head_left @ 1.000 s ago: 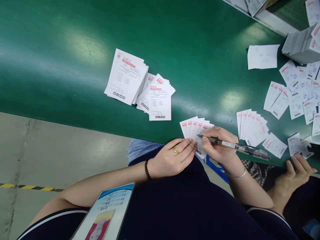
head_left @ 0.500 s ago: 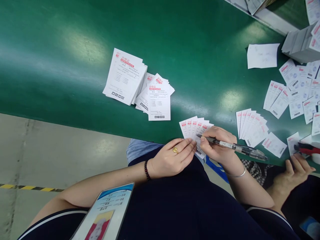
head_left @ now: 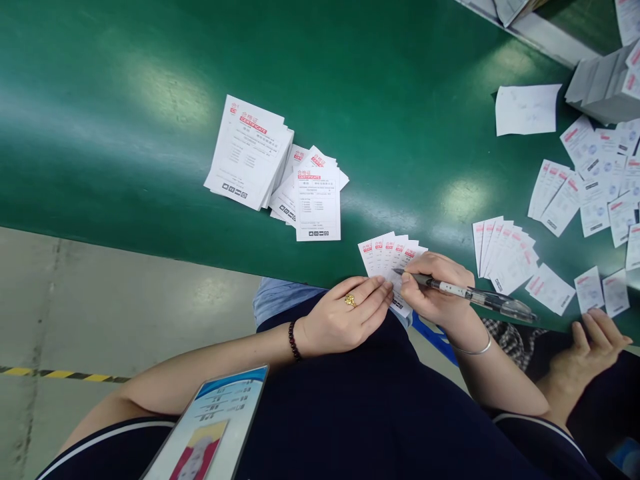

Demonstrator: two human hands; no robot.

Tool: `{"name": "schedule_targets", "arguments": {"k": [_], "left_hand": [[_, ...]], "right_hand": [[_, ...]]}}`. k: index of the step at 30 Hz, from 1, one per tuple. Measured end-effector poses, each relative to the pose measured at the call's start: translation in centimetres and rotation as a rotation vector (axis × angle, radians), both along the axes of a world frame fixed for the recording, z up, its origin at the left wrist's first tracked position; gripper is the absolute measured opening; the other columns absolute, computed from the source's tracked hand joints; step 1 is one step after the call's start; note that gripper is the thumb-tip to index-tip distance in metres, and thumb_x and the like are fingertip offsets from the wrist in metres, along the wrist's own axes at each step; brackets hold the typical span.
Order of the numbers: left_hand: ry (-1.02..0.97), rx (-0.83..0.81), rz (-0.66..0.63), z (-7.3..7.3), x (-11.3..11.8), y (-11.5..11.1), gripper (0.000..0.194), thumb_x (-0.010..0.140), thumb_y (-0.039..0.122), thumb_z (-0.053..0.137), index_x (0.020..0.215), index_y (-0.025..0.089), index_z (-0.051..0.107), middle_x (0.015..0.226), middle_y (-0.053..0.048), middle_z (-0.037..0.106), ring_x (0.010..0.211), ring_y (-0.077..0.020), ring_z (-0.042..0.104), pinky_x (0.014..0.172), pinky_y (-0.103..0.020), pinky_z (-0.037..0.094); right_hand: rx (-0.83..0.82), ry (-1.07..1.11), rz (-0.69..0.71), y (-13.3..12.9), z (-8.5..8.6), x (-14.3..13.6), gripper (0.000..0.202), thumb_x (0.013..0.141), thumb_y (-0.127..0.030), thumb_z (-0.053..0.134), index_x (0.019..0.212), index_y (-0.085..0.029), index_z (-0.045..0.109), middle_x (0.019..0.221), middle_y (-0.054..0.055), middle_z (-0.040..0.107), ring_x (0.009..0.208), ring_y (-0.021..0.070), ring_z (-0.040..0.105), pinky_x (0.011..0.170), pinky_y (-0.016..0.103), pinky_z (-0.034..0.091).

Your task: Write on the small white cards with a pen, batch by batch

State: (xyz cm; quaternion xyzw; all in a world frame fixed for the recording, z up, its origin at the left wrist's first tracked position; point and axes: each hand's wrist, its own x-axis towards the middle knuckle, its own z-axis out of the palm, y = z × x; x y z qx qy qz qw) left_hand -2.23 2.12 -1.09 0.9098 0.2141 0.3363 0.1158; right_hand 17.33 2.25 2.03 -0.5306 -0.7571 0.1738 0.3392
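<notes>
Several fanned white cards (head_left: 376, 254) with red print lie at the table's front edge. My left hand (head_left: 347, 313), wearing a gold ring, closes its fingers on their lower left part. A pen (head_left: 463, 291) is pinched in my right hand (head_left: 440, 287), its tip over the rightmost cards of the fan. To the upper left stands a thick stack of larger-looking certificate cards (head_left: 247, 157). Beside it, a few loose certificate cards (head_left: 319, 207) overlap. Part of the fan is hidden beneath my fingers.
On the green table (head_left: 390, 87), more fanned cards (head_left: 510, 257) and scattered cards (head_left: 595, 207) lie to the right. A blank-looking paper (head_left: 527, 110) is near a grey stack (head_left: 595, 90). Another person's hand (head_left: 593, 343) rests at the right front edge.
The red and black object near the other person's hand has gone from view, uncovering two cards there. My hands, the pen and the fan look almost unchanged.
</notes>
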Motion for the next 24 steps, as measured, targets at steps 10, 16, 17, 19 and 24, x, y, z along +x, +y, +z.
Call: {"name": "schedule_targets", "arguments": {"k": [10, 16, 17, 19, 24], "left_hand": [[0.005, -0.034, -0.025, -0.1, -0.1, -0.3, 0.021, 0.090, 0.007, 0.056, 0.109, 0.003, 0.063, 0.109, -0.014, 0.072, 0.107, -0.0231, 0.067, 0.092, -0.035, 0.055], [0.023, -0.014, -0.019, 0.1, -0.1, 0.0, 0.019, 0.092, 0.007, 0.053, 0.106, 0.004, 0.065, 0.108, -0.012, 0.073, 0.104, -0.0218, 0.068, 0.091, -0.034, 0.056], [0.028, -0.009, -0.018, 0.1, -0.1, 0.0, 0.019, 0.092, 0.007, 0.052, 0.106, 0.005, 0.065, 0.108, -0.012, 0.073, 0.104, -0.0213, 0.068, 0.091, -0.034, 0.056], [0.029, -0.005, -0.013, 0.2, 0.0, 0.0, 0.018, 0.092, 0.007, 0.053, 0.105, 0.006, 0.065, 0.108, -0.011, 0.073, 0.105, -0.0208, 0.068, 0.092, -0.033, 0.056], [0.020, -0.012, -0.009, 0.0, -0.1, -0.2, 0.018, 0.091, 0.007, 0.055, 0.106, 0.006, 0.065, 0.108, -0.011, 0.073, 0.106, -0.0211, 0.068, 0.092, -0.034, 0.056]], "right_hand": [[-0.109, 0.174, -0.059, -0.8, 0.1, 1.0, 0.014, 0.075, -0.009, 0.062, 0.079, -0.022, 0.058, 0.065, -0.002, 0.061, 0.054, 0.0131, 0.058, 0.054, 0.029, 0.052], [-0.092, 0.099, -0.092, -1.4, 0.3, 1.0, 0.013, 0.075, -0.010, 0.062, 0.077, -0.022, 0.058, 0.063, -0.002, 0.062, 0.054, 0.0134, 0.059, 0.053, 0.029, 0.052], [-0.081, 0.078, -0.096, -1.4, 0.1, 1.0, 0.012, 0.075, -0.011, 0.062, 0.077, -0.022, 0.058, 0.063, -0.002, 0.062, 0.054, 0.0136, 0.060, 0.053, 0.028, 0.052], [-0.043, 0.048, -0.096, -1.4, -0.2, 0.9, 0.012, 0.075, -0.011, 0.062, 0.076, -0.022, 0.057, 0.063, -0.002, 0.063, 0.054, 0.0139, 0.061, 0.054, 0.028, 0.054], [-0.005, 0.016, -0.069, -1.3, -0.7, 0.9, 0.014, 0.074, -0.009, 0.063, 0.076, -0.022, 0.057, 0.061, -0.003, 0.062, 0.054, 0.0138, 0.061, 0.058, 0.029, 0.055]]}}
